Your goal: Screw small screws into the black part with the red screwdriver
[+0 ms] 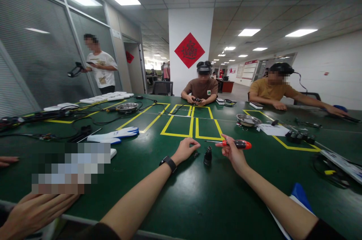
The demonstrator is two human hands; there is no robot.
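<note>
My right hand (232, 152) is closed round a screwdriver (242, 144) with a red and black handle. Its thin shaft points left, above a black cylindrical part (207, 157) with a narrower top that stands upright on the green table (181, 194). Left of that part, my left hand (185, 150), with a black band on its wrist, is low over the table with thumb and fingers pinched together. Whatever may be in the pinch is hidden. A few tiny dark pieces, perhaps screws (195, 154), lie just below its fingertips.
Another person's hand (42, 206) rests at the lower left. White-and-blue gloves (114, 135), cables, metal bowls (249, 120) and several black parts (299, 137) lie around. Yellow tape (177, 135) marks the tabletop. Two people (202, 87) sit across; another person (103, 68) stands at left.
</note>
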